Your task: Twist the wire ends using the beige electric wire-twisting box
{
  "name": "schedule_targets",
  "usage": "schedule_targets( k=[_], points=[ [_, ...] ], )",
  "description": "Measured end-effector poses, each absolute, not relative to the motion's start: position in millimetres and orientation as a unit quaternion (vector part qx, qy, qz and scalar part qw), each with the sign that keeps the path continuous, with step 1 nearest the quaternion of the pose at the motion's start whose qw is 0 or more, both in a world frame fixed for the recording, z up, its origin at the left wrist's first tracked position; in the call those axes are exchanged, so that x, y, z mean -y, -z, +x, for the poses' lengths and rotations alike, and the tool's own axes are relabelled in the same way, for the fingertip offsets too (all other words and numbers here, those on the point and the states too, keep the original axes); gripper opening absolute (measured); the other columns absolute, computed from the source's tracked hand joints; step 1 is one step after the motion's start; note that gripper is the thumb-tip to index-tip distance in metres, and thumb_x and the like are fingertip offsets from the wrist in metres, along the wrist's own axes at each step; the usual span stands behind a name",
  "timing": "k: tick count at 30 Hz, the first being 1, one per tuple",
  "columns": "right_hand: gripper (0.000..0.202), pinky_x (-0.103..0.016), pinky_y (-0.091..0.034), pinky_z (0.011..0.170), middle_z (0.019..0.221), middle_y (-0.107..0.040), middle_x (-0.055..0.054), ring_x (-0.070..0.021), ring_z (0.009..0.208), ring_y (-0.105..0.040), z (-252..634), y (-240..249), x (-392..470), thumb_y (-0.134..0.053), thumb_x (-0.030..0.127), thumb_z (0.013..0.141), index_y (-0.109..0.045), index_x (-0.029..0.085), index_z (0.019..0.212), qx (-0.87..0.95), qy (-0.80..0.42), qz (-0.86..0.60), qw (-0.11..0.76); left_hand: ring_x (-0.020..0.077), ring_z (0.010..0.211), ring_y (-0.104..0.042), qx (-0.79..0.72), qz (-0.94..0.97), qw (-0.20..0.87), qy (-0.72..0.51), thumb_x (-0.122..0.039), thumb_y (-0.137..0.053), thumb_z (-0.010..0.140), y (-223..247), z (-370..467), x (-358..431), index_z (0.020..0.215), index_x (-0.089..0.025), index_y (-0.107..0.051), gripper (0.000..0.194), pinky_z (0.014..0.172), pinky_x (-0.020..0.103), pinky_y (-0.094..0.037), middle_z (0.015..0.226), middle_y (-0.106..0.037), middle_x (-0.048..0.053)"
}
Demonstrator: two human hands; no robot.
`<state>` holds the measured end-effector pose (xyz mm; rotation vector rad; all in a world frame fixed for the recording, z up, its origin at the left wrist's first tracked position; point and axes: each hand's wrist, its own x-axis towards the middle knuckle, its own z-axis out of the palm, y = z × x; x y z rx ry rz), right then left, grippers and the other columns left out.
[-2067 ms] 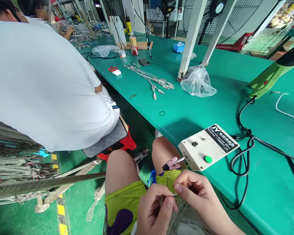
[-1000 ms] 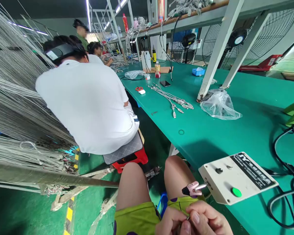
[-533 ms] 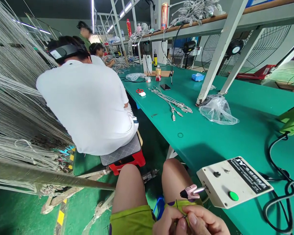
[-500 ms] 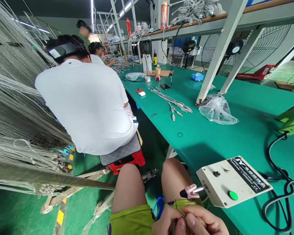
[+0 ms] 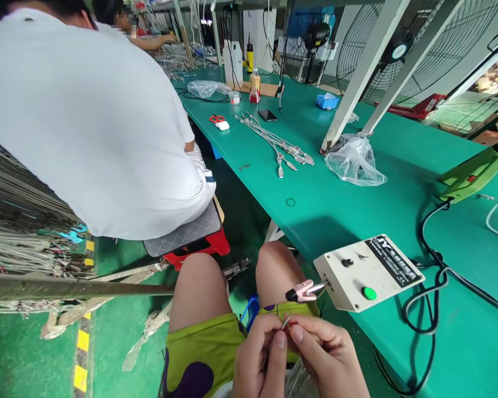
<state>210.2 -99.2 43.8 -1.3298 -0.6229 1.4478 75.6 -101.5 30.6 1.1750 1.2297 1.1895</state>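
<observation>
Above my lap, my left hand (image 5: 257, 356) and my right hand (image 5: 330, 354) meet fingertip to fingertip. Both are closed in a pinch on thin wires (image 5: 285, 323); a short pale piece pokes out between the fingers, and a dark strand stands up beside it. The lower ends are hidden by my fingers. Just beyond my hands, a pink and black clip (image 5: 301, 291) sits on the metal shaft of a white control box (image 5: 369, 273), which has a green button and a black knob. Neither hand touches the box.
On the green table (image 5: 315, 202) lie grey cables (image 5: 274, 141), a plastic bag (image 5: 357, 160), a phone (image 5: 268, 115), and red scissors (image 5: 216, 118). A green heat gun (image 5: 475, 174) with a black cord is at right. A person in a white shirt (image 5: 87, 121) sits close on the left.
My view has tilted down and shifted right. My hands stay together but show higher in the picture, with the fingertips slightly re-set and more pale wire showing between them.
</observation>
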Motion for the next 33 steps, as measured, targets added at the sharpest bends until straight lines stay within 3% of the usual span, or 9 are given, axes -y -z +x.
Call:
schedule_targets(
  k=[4, 7, 11, 15, 18, 21, 24, 28, 33],
  points=[
    [0.039, -0.033, -0.072, 0.083, 0.093, -0.093, -0.014, -0.0260, 0.083, -0.087, 207, -51, 98, -0.108, 0.063, 0.075, -0.099, 0.030, 0.093, 0.235, -0.600, -0.564, 0.516, 0.0141, 0.065, -0.051, -0.512, 0.471, 0.521, -0.495, -0.061, -0.059, 0.118, -38, 73, 102, 0.105, -0.022, -0.076, 0.044, 0.063, 0.025, -0.042, 0.073, -0.062, -0.001],
    [0.035, -0.032, -0.071, 0.081, 0.090, -0.092, -0.013, -0.0244, 0.082, -0.086, 204, -56, 96, -0.110, 0.059, 0.073, -0.099, 0.030, 0.089, 0.219, -0.607, -0.558, 0.522, 0.0141, 0.063, -0.049, -0.516, 0.455, 0.535, -0.491, -0.062, -0.063, 0.117, -36, 72, 103, 0.105, -0.021, -0.074, 0.044, 0.061, 0.025, -0.041, 0.070, -0.056, -0.003],
    [0.034, -0.030, -0.065, 0.070, 0.077, -0.087, -0.009, -0.0195, 0.069, -0.075, 202, -62, 92, -0.114, 0.052, 0.068, -0.096, 0.027, 0.082, 0.170, -0.630, -0.528, 0.544, 0.0132, 0.063, -0.051, -0.500, 0.443, 0.551, -0.501, -0.062, -0.064, 0.117, -38, 73, 102, 0.103, -0.021, -0.072, 0.044, 0.061, 0.024, -0.041, 0.074, -0.064, -0.001],
    [0.036, -0.025, -0.047, 0.060, 0.049, -0.054, 0.005, -0.0096, 0.052, -0.042, 203, -64, 89, -0.110, 0.054, 0.076, -0.090, 0.024, 0.081, 0.140, -0.645, -0.492, 0.567, 0.0144, 0.070, -0.066, -0.475, 0.417, 0.573, -0.522, -0.059, -0.063, 0.118, -41, 73, 97, 0.101, -0.021, -0.071, 0.042, 0.069, 0.024, -0.051, 0.080, -0.075, 0.002],
    [0.041, -0.025, -0.036, 0.058, 0.046, -0.038, 0.010, -0.0087, 0.052, -0.028, 205, -59, 92, -0.105, 0.057, 0.082, -0.084, 0.021, 0.081, 0.159, -0.639, -0.503, 0.560, 0.0129, 0.068, -0.066, -0.454, 0.439, 0.561, -0.535, -0.050, -0.063, 0.120, -36, 70, 93, 0.102, -0.021, -0.071, 0.035, 0.065, 0.021, -0.050, 0.080, -0.076, 0.002],
    [0.054, -0.027, -0.027, 0.054, 0.043, -0.041, 0.006, -0.0095, 0.047, -0.029, 206, -47, 101, -0.089, 0.068, 0.096, -0.082, 0.019, 0.077, 0.193, -0.617, -0.520, 0.558, 0.0113, 0.063, -0.065, -0.435, 0.468, 0.530, -0.558, -0.038, -0.064, 0.120, -30, 66, 89, 0.106, -0.021, -0.074, 0.024, 0.058, 0.019, -0.048, 0.081, -0.077, 0.001],
    [0.066, -0.027, -0.018, 0.049, 0.044, -0.055, 0.000, -0.0103, 0.042, -0.032, 209, -39, 104, -0.071, 0.077, 0.106, -0.086, 0.016, 0.085, 0.211, -0.608, -0.527, 0.555, 0.0103, 0.062, -0.065, -0.443, 0.468, 0.515, -0.564, -0.033, -0.068, 0.119, -30, 64, 83, 0.112, -0.024, -0.076, 0.014, 0.059, 0.018, -0.049, 0.084, -0.080, 0.000],
    [0.071, -0.026, -0.033, 0.050, 0.062, -0.076, -0.008, -0.0126, 0.044, -0.047, 216, -43, 89, -0.066, 0.083, 0.103, -0.090, 0.017, 0.094, 0.199, -0.632, -0.496, 0.561, 0.0099, 0.060, -0.065, -0.446, 0.493, 0.501, -0.554, -0.034, -0.070, 0.117, -34, 62, 71, 0.107, -0.024, -0.078, 0.016, 0.058, 0.016, -0.050, 0.080, -0.078, -0.001],
    [0.074, -0.028, -0.047, 0.056, 0.063, -0.076, -0.011, -0.0184, 0.055, -0.061, 219, -41, 73, -0.068, 0.085, 0.100, -0.089, 0.017, 0.080, 0.192, -0.634, -0.481, 0.575, 0.0117, 0.057, -0.061, -0.468, 0.507, 0.500, -0.522, -0.043, -0.070, 0.115, -35, 59, 59, 0.098, -0.021, -0.078, 0.029, 0.054, 0.018, -0.047, 0.072, -0.073, 0.001]
  ],
)
